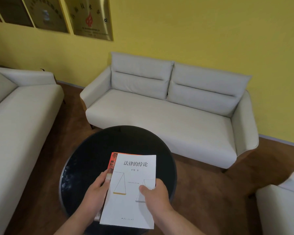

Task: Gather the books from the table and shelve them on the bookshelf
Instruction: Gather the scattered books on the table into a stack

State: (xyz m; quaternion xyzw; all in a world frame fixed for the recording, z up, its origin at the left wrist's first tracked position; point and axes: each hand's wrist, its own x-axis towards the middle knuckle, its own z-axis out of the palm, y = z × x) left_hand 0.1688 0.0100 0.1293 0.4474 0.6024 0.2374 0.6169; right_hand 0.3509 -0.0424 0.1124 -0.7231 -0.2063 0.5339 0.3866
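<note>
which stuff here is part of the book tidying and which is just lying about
In the job: white book, orange book under it, round black table below, left hand and right hand gripping the books.
Just there: light sofa ahead, second sofa at left, seat at right, wall plaques.

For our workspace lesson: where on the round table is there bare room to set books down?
The table is bare across its far half, between the white book and the sofa, and along its left rim. The near side is crowded: left hand and right hand grip the white book over a red book.
</note>
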